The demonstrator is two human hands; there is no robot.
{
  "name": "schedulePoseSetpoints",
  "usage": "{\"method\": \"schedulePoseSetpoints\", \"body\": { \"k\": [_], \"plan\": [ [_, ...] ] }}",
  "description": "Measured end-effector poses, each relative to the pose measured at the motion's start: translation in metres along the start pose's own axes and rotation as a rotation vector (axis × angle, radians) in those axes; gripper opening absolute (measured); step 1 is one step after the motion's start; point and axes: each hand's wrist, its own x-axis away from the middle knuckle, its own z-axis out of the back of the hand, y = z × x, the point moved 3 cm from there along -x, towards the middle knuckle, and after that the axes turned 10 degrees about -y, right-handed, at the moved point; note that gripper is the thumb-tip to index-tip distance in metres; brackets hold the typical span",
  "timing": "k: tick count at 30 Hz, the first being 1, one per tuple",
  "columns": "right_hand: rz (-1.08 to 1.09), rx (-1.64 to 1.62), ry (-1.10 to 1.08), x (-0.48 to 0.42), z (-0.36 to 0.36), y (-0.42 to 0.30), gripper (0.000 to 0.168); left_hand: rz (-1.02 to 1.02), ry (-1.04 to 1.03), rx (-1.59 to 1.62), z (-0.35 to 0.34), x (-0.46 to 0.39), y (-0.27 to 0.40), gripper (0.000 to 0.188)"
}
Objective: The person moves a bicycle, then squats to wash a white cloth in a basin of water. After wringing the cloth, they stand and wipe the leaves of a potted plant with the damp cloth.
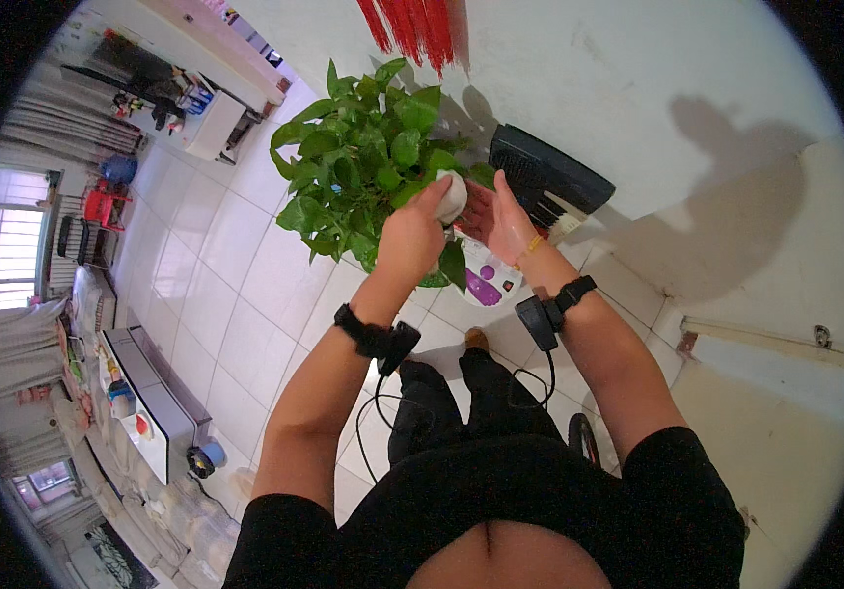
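Note:
A leafy green potted plant (363, 162) stands before me, its pot hidden by the leaves. My left hand (413, 234) pinches a white wad (453, 197), perhaps cloth or tissue, at the right side of the foliage. Facing it, my right hand (497, 221) is held palm inward with fingers spread and nothing in it. A leaf hangs below, between the hands. Under the hands is a white round-edged surface (495, 280) with purple shapes. Both wrists wear black straps with small cabled boxes.
Beside the wall, right of the plant, is a black slotted plastic object (551, 169). Red tassels (418, 29) hang above. A white-topped table (149, 412) and a blue bin (208, 456) stand at the left. A wheel (584, 438) shows near my right leg.

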Motion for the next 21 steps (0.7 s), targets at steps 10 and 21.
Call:
{"method": "schedulePoseSetpoints", "body": {
  "k": [10, 21],
  "plan": [
    [0.084, 0.115, 0.108, 0.019, -0.006, -0.020, 0.079, -0.040, -0.295, -0.021, -0.009, 0.018, 0.018, 0.056],
    [0.176, 0.453, 0.369, 0.050, 0.018, -0.075, 0.041, -0.223, -0.522, -0.096, 0.004, 0.015, 0.052, 0.059]
  ]
}}
